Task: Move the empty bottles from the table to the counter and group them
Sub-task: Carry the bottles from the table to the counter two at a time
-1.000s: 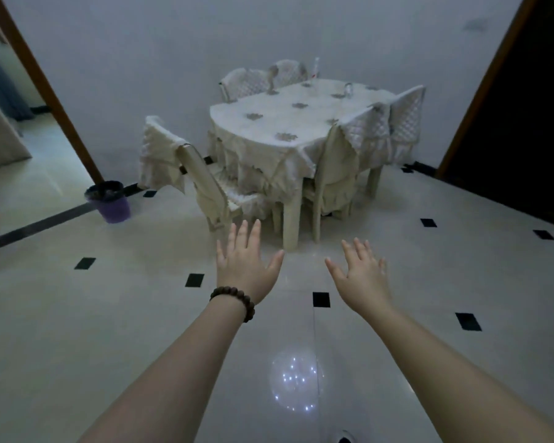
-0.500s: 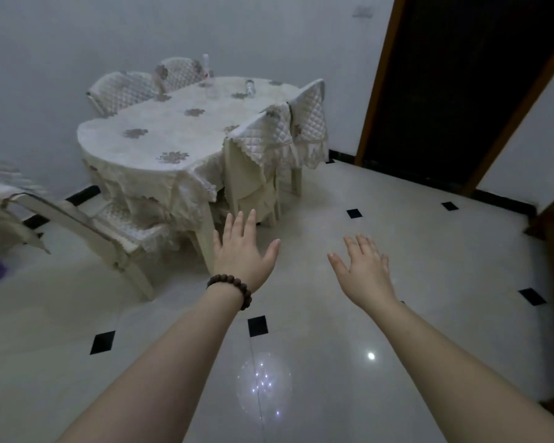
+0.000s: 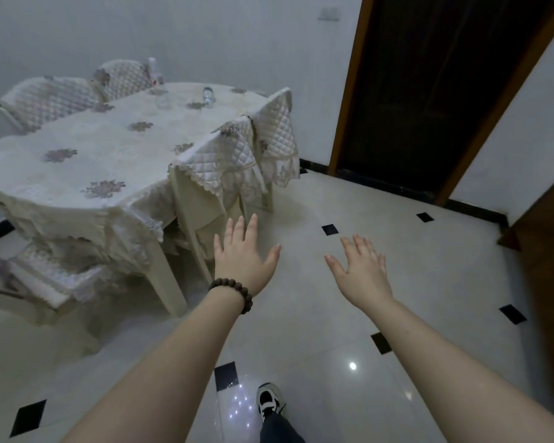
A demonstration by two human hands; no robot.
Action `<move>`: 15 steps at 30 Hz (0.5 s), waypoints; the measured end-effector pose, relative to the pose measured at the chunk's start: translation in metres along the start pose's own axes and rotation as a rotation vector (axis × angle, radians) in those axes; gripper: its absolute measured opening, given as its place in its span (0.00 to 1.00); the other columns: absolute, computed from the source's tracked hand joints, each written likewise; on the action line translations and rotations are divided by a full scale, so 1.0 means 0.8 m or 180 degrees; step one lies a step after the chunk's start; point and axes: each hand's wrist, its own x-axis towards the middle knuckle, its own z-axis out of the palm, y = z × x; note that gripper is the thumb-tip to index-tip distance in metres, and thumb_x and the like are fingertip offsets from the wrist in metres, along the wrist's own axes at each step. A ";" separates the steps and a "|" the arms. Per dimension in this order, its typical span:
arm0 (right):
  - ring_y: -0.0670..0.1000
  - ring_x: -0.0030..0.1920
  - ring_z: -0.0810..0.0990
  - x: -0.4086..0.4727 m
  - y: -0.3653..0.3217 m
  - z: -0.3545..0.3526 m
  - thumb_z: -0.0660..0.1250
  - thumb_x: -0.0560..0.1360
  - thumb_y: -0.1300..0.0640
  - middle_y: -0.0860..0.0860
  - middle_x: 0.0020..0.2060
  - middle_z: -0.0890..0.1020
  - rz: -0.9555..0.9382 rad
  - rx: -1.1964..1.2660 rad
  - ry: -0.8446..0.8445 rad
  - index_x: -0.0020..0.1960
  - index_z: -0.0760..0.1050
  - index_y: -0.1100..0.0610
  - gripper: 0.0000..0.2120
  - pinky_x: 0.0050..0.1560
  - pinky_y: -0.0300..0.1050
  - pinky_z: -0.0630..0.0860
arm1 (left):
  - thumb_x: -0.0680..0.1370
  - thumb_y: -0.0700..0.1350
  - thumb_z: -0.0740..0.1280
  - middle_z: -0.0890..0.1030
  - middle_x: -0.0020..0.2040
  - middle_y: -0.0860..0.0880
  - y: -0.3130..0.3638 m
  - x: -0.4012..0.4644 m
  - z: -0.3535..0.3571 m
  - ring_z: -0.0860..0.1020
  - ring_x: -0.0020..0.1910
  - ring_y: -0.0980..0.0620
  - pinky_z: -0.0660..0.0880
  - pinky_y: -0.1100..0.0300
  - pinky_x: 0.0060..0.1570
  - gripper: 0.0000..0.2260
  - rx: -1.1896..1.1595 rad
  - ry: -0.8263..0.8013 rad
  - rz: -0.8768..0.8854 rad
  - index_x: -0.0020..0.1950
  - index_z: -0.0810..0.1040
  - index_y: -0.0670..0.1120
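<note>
An oval table (image 3: 77, 167) under a cream flowered cloth fills the left half of the view. At its far end stands a clear upright bottle (image 3: 159, 86), and a second clear bottle (image 3: 209, 95) lies on the cloth just right of it. My left hand (image 3: 242, 260), a bead bracelet on its wrist, is stretched forward over the floor beside the table's near corner, fingers spread and holding nothing. My right hand (image 3: 360, 270) reaches out level with it, also spread and holding nothing. Both hands are far short of the bottles. No counter is in view.
Chairs with quilted covers (image 3: 237, 158) stand along the table's right side, more at the far left and a pulled-out one (image 3: 39, 282) at the near left. A dark doorway (image 3: 422, 91) opens at the right. White tiled floor (image 3: 413, 282) stretches ahead. My shoe (image 3: 269, 401) is below.
I have walked closer and to the right of the table, so it has grown and slid left in view. Both hands stay outstretched and spread.
</note>
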 end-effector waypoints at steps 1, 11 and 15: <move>0.52 0.78 0.45 0.029 -0.001 0.000 0.50 0.79 0.39 0.53 0.78 0.52 -0.0021 -0.0034 0.0001 0.77 0.55 0.53 0.30 0.76 0.56 0.41 | 0.78 0.63 0.54 0.52 0.79 0.49 -0.001 0.029 0.005 0.46 0.78 0.49 0.44 0.45 0.75 0.33 -0.0009 0.0014 -0.0030 0.79 0.49 0.51; 0.52 0.78 0.47 0.321 -0.038 -0.022 0.50 0.80 0.40 0.53 0.77 0.54 -0.0187 -0.0087 0.0036 0.76 0.55 0.53 0.30 0.75 0.56 0.43 | 0.78 0.63 0.55 0.53 0.79 0.48 0.004 0.310 0.020 0.46 0.78 0.49 0.44 0.45 0.75 0.33 -0.0030 0.0178 -0.0161 0.78 0.50 0.50; 0.53 0.78 0.48 0.402 -0.031 -0.019 0.50 0.80 0.40 0.53 0.77 0.56 -0.0140 -0.0036 -0.0021 0.76 0.56 0.53 0.29 0.75 0.57 0.44 | 0.78 0.63 0.54 0.53 0.79 0.48 0.008 0.395 0.031 0.46 0.78 0.49 0.45 0.45 0.75 0.33 0.0099 0.0119 -0.0228 0.79 0.51 0.50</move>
